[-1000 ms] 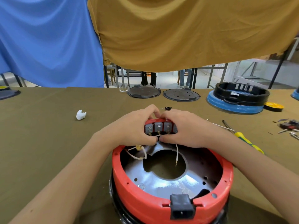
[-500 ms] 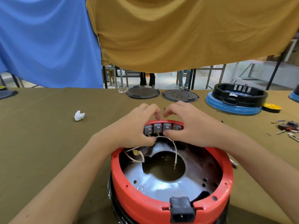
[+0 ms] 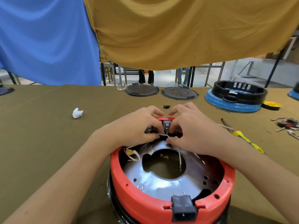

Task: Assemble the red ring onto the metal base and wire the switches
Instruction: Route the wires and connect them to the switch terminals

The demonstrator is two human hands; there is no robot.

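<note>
Both thumbs have dropped since the earlier frame and now pinch a thin white wire just below the switches, where before the fingertips sat higher along the ring's far edge. On the left hand the fingers curl over the far rim while thumb and forefinger hold the wire's left stretch. On the right hand the fingers curl the same way, the thumb tip pressing the wire at its crossing point. A second white wire hangs loose from under the right hand into the round hole of the metal base. The red ring sits on that base, close to the near edge of the olive surface, with a black plug socket at its near side. Further out lie a white crumpled scrap to the left, a yellow-handled screwdriver to the right, two dark round lids and a black ring on a blue base at the far edge.
</note>
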